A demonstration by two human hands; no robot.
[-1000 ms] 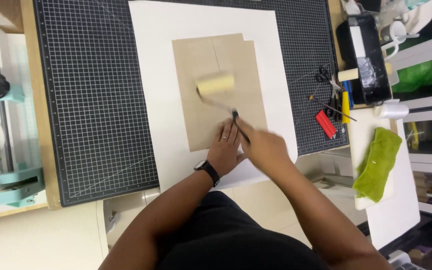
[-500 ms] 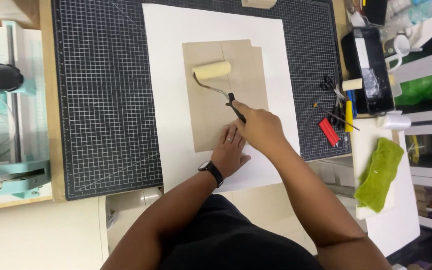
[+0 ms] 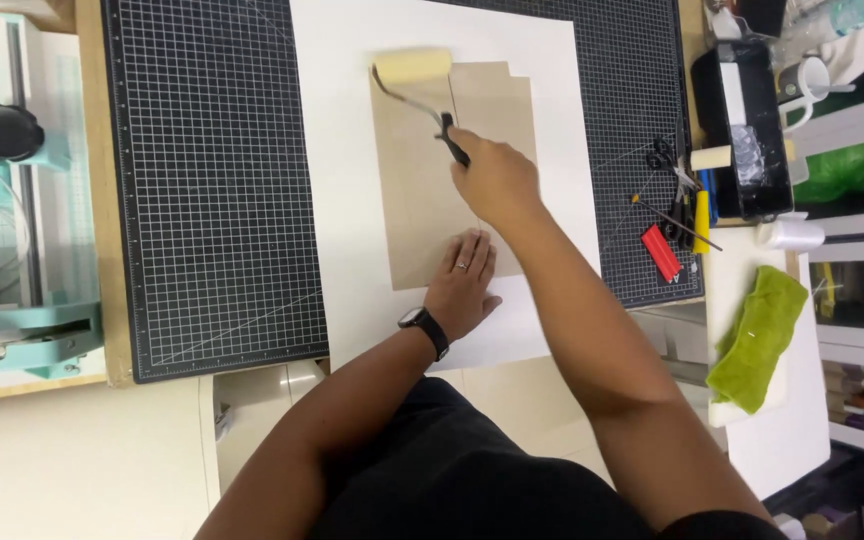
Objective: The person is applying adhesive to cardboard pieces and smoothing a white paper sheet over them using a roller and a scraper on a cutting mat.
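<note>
Since half a sec ago we've pushed the roller (image 3: 412, 66) up to the card's (image 3: 422, 190) top-left edge. Left hand (image 3: 464, 283), open and flat, pins the card's lower edge; right hand (image 3: 492, 178) is clamped on the roller handle. Card lies on white sheet (image 3: 342, 150) over the mat (image 3: 212, 190).

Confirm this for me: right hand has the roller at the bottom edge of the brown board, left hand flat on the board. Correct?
Not quite. In the head view the roller sits at the top edge of the brown board, not the bottom. The rest holds: the right hand grips the roller's handle, and the left hand lies flat on the board's lower edge.
</note>
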